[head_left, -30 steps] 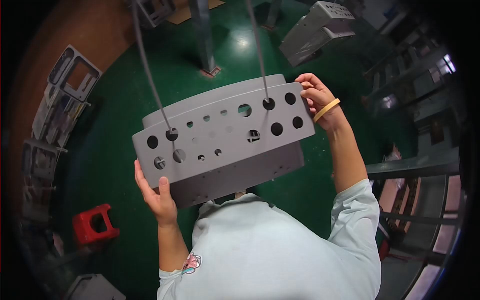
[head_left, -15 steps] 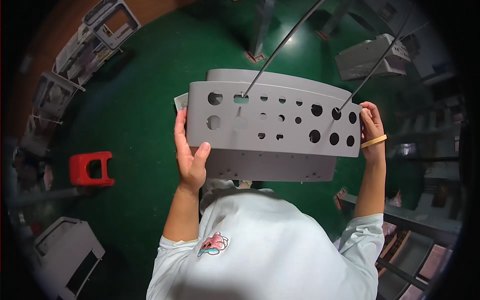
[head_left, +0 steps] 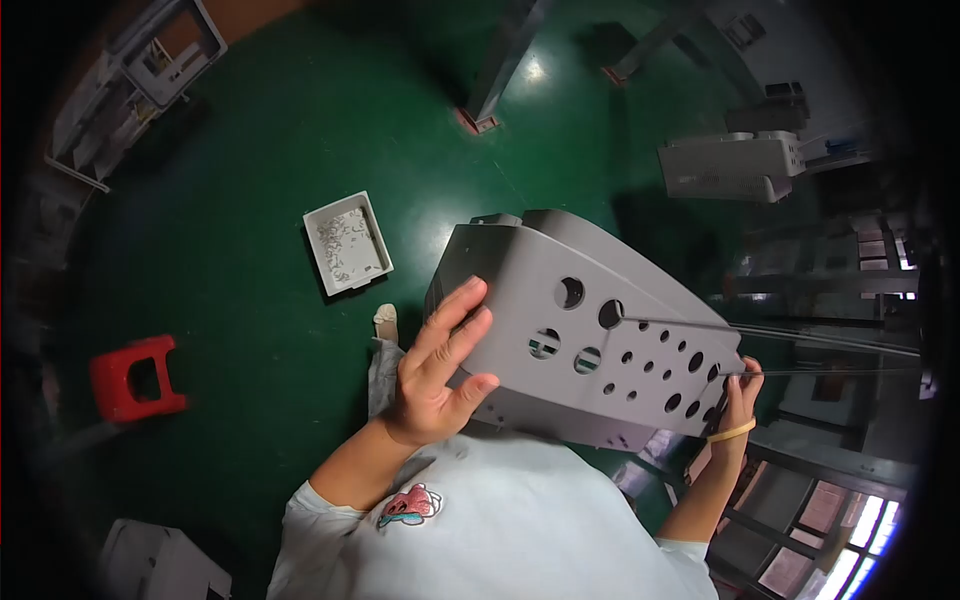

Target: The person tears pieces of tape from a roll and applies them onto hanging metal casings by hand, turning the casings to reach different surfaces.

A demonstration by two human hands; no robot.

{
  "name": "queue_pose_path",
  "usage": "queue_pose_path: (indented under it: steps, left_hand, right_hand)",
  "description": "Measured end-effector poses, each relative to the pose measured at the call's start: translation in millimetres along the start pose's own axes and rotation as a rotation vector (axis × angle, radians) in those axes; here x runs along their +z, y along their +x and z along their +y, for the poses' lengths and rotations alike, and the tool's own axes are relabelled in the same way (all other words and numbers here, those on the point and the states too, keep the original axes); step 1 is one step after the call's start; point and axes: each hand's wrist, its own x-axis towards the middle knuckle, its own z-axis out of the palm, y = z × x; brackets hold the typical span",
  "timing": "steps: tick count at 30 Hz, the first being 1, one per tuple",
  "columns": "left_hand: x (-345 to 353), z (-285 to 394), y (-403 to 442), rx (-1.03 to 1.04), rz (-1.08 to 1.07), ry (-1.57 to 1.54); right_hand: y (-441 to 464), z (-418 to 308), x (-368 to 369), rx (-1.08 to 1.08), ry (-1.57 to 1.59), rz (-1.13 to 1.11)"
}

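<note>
A grey metal housing (head_left: 600, 310) with rows of round holes hangs in front of me, its right end angled away and lower. Two thin metal rods, the upper rod (head_left: 770, 330) and the lower rod (head_left: 830, 372), reach its holes from the right. My left hand (head_left: 440, 365) lies against the housing's near left end, fingers spread and thumb apart. At the far right end, my right hand (head_left: 738, 400) grips the edge, with a yellow band (head_left: 732, 431) round the wrist. Part of the right fingers is hidden behind the housing.
On the green floor sit a white tray (head_left: 318, 250) of small pieces and a red stool (head_left: 105, 385). Posts such as the grey post (head_left: 500, 70) rise ahead. Another grey housing (head_left: 720, 170) is at upper right, and a pale casing (head_left: 160, 560) at lower left.
The housing has swung round, its left end coming nearer and its right end turning away. My left hand has moved right and spread on the end face. The white tray has come into full view.
</note>
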Motion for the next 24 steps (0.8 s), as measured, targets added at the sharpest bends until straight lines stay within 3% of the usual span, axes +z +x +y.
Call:
queue_pose_path:
  steps: [4, 8, 13, 21, 24]
  left_hand:
    - [-29.2, -36.4, 32.6, 0.067, -0.031, -0.198]
    - [-46.8, -78.2, 45.7, -0.022, -0.127, -0.226]
    - [-54.1, -107.5, 43.1, -0.145, -0.27, -0.376]
    - [-43.9, -141.2, 35.7, -0.225, -0.303, -0.468]
    - [-41.9, -150.4, 35.5, -0.364, -0.295, -0.46]
  right_hand:
    - [-27.4, 9.5, -0.3, 0.062, -0.06, 0.177]
    - [-41.3, -21.4, 31.0, 0.161, 0.063, 0.224]
    - [-60.5, -49.9, 74.6, 0.336, 0.017, 0.509]
    - [-73.1, -62.5, 91.9, 0.438, 0.059, 0.575]
    - [-82.2, -56.0, 87.6, 0.488, 0.076, 0.624]
